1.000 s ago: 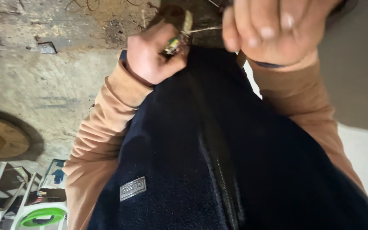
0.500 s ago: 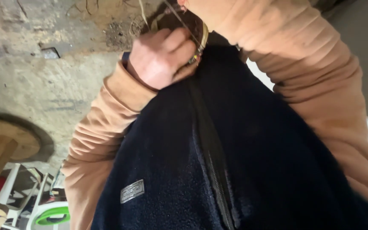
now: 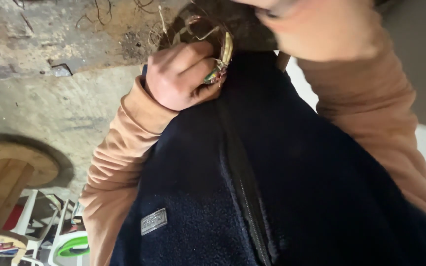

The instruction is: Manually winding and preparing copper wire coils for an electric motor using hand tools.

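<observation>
A dark navy fleece vest (image 3: 272, 187) fills most of the head view, its zip running down the middle and a small grey patch (image 3: 154, 221) sewn low on the chest. Peach-coloured sleeves (image 3: 119, 162) come out on either side of it. Behind lies a rough concrete floor (image 3: 50, 98), with a round wooden spool (image 3: 11, 167) and white and green plastic items (image 3: 70, 244) at the lower left edge.

The left hand (image 3: 181, 76) sits at the vest's collar, curled into a closed fist. Its fingers (image 3: 193, 61) are wrapped tight round a small bundle of thin strands (image 3: 220, 64): pale straw-like ones, with red and green bits showing just where they leave the fist. The bundle's long axis runs roughly upright in the picture, slightly tilted, rising from the thumb side of the fist toward a dark clump of roots or fibres (image 3: 223, 24) directly above. So the strands lie up and just to the right of the knuckles, touching them.

The right hand (image 3: 311, 19) is at the top edge, raised close to the camera, blurred and partly cut off; whether its fingers are open or closed cannot be told, nor whether it holds anything. It lies up and to the right of the bundle, near but apart from it. The left hand is plainly the nearer, being in contact.
</observation>
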